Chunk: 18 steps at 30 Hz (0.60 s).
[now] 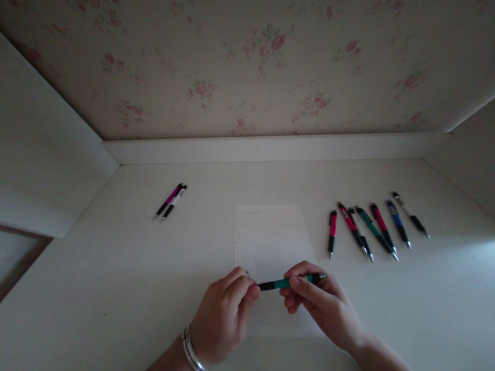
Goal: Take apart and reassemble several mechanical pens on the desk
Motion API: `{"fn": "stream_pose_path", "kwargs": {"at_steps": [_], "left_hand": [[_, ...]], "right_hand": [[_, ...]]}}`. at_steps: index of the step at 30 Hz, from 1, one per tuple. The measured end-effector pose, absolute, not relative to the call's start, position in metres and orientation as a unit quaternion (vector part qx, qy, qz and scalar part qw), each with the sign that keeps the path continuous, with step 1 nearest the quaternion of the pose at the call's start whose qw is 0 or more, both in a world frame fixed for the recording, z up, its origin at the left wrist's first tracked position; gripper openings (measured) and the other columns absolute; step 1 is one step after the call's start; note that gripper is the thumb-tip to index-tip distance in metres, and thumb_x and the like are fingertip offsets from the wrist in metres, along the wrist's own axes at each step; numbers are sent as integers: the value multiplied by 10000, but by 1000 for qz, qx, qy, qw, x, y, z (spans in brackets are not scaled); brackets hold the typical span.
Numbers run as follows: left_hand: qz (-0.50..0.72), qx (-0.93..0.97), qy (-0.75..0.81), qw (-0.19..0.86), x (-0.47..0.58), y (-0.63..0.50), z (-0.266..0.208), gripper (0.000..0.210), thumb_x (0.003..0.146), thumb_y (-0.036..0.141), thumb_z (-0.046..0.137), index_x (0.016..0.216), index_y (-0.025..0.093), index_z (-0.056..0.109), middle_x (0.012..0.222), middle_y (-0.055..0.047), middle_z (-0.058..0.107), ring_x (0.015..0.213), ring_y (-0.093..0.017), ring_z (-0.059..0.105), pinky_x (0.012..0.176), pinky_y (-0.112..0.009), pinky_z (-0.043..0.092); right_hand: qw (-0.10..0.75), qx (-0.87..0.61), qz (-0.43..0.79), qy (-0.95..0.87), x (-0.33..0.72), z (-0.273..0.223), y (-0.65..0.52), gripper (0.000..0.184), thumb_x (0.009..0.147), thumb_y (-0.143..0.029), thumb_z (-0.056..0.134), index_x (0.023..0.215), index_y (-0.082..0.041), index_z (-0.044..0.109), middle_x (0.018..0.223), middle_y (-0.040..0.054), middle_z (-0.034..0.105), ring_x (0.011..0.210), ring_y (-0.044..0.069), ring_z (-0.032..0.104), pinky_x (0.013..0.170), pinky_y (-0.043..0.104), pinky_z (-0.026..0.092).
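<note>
A green pen [282, 284] with a black grip lies level between my two hands, above a sheet of paper [272, 229]. My left hand [227, 313], with silver bracelets at the wrist, pinches the pen's tip end, and its fingers hide the point. Around the barrel near the other end, my right hand [317, 303] is closed with thumb and fingers. Faint print shows along the top of the paper, and the hands cover part of its lower half.
On the right of the white desk [145, 296] lie several pens, among them a red pen [332, 233], a green pen [375, 230], a blue pen [398, 224] and a white pen [410, 214]. A purple pen [168, 200] and another white pen [174, 202] rest at the back left. Flowered wallpaper [229, 55] rises behind.
</note>
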<state>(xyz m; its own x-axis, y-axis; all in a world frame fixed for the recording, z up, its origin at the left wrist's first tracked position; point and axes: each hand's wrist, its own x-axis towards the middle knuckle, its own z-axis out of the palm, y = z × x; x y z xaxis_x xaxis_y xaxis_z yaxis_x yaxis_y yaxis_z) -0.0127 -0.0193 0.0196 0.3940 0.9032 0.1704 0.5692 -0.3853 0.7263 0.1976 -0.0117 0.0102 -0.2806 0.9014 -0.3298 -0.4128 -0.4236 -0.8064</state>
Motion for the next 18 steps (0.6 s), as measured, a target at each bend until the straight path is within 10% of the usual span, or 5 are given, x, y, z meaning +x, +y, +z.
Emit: {"fn": "stream_pose_path", "kwargs": {"at_steps": [13, 18], "left_hand": [[315, 580, 553, 508, -13, -19, 19, 472, 1001, 447, 398, 620, 190, 509, 564, 26, 442, 532, -127, 437, 550, -253, 335], [318, 601, 554, 481, -13, -17, 21, 446, 996, 454, 414, 681, 183, 575, 615, 16, 495, 573, -135, 472, 598, -253, 354]], "right_hand": [[400, -358, 728, -426, 204, 10, -15, 205, 863, -349, 722, 1002, -199, 704, 908, 63, 699, 827, 182, 672, 762, 325, 520], [407, -382, 734, -387, 204, 10, -10, 332, 935, -508, 568, 965, -186, 641, 621, -5, 620, 479, 122, 573, 459, 238, 445]]}}
